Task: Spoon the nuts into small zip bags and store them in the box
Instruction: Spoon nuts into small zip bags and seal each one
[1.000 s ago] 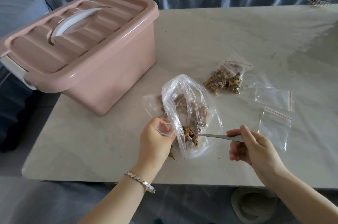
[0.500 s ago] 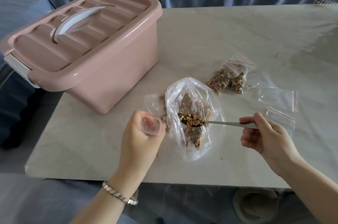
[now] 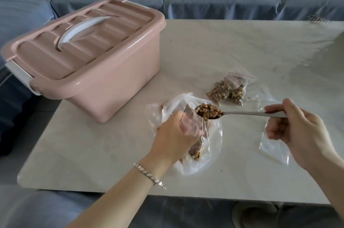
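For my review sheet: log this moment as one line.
right hand: holds loaded spoon | left hand: holds small zip bag | box: lid shut

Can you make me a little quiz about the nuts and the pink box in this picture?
1. True or false: the pink box has its lid on.
2. Which hand holds the spoon? A left hand B right hand
3. Fill in: the spoon is full of ____.

Key: 1 true. 2 B. 3 nuts.
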`<state>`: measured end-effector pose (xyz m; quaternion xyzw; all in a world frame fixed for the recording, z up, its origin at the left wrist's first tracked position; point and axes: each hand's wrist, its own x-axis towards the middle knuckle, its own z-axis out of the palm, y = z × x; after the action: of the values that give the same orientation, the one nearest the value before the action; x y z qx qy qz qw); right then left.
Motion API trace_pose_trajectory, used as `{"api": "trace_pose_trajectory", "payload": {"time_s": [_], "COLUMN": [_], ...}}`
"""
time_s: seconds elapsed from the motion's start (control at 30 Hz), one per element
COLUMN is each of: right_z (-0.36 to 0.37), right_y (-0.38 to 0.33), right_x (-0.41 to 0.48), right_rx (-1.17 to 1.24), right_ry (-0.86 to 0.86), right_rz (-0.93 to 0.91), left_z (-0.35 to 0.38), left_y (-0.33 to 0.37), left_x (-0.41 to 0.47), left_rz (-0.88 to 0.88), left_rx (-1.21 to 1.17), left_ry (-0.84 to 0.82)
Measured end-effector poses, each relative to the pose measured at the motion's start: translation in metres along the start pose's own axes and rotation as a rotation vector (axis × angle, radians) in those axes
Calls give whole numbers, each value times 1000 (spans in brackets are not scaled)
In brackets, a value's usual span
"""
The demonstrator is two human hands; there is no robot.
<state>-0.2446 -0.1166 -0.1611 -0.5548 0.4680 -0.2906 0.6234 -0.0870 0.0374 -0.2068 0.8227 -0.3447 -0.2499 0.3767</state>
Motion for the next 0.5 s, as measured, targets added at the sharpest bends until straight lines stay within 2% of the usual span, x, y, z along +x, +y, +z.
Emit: {"api": "trace_pose_trajectory", "payload": {"time_s": [0.1,0.33,0.4,0.5], "right_z": [1,25,34,48], "right_y": [-12,-23,-28,-35], "right_x": [-1,-8,-12,-26], "right_rx": [-44,-218,-281,-408], "right_ry": [-26,-177,-207,-302], "right_rz": [-25,-34,-106,-323], "left_z": [0,-1,0,2], "left_y": [-12,-21,-20,-17], "left_x": [-1,-4,-6,-10], "left_rz": [-61,65,74,78], "left_rx": [34,74,39,4], "left_ry": [25,-13,-23,-10]}}
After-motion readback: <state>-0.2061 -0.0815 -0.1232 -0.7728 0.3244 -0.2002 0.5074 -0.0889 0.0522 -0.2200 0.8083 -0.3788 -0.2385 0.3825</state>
